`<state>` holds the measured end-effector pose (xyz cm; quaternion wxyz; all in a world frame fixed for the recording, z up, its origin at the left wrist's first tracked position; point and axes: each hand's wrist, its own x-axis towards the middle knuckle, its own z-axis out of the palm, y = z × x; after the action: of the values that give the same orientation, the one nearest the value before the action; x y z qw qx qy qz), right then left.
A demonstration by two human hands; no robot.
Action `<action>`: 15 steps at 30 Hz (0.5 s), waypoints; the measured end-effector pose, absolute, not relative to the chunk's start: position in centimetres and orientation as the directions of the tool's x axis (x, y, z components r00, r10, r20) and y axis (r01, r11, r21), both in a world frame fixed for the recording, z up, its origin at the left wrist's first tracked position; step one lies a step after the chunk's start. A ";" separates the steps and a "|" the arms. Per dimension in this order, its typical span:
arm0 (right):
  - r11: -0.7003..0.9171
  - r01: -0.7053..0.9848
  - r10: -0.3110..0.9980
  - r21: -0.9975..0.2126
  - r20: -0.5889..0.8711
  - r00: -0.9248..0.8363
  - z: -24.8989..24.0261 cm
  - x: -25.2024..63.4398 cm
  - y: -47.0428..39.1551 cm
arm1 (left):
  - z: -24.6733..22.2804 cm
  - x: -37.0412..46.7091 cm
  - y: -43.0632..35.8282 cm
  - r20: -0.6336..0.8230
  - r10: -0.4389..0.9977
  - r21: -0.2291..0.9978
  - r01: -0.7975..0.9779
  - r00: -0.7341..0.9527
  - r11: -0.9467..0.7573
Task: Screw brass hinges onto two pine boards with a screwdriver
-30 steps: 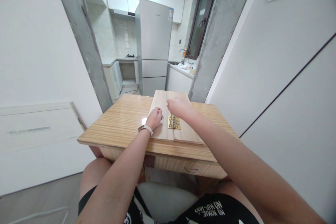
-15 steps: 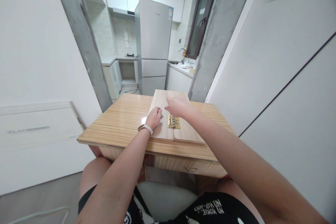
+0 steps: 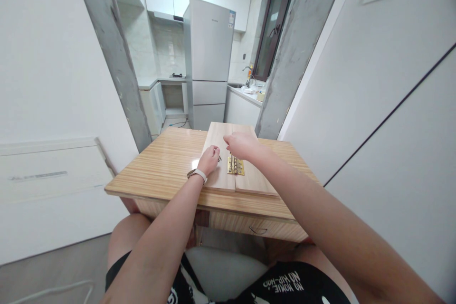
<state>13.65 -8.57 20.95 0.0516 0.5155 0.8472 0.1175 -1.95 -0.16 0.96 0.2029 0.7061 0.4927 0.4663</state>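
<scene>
Two pale wooden boards, a left board (image 3: 223, 182) and a right board (image 3: 254, 184), lie side by side on the wood-grain table. A brass hinge (image 3: 235, 165) lies across the seam between them, near their front part. My left hand (image 3: 210, 158) rests at the left board's left side, fingers curled together; what it holds, if anything, is too small to name. Small dark screws (image 3: 219, 158) show beside its fingertips. My right hand (image 3: 240, 145) is just above the hinge over the boards, its fingers pinched together, and anything between them is hidden.
The table (image 3: 153, 171) has a drawer handle (image 3: 258, 231) at its front edge, above my knees. Beyond it stand a grey fridge (image 3: 210, 42) and a counter with a sink (image 3: 235, 85). White panels and grey pillars flank both sides.
My right hand has shifted very slightly, with its fingers now a little lower and closer together. My left hand, the hinge and the boards look the same.
</scene>
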 end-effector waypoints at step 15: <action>0.335 0.905 0.919 0.261 0.121 -0.375 21.0 13.4 -8.9 | 0.9 -2.0 -0.1 0.477 0.875 0.726 0.524 0.085 -0.446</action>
<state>13.44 -8.92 21.04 0.0241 0.5585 0.8166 0.1435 -1.95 -0.06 0.94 0.1887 0.7118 0.4911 0.4653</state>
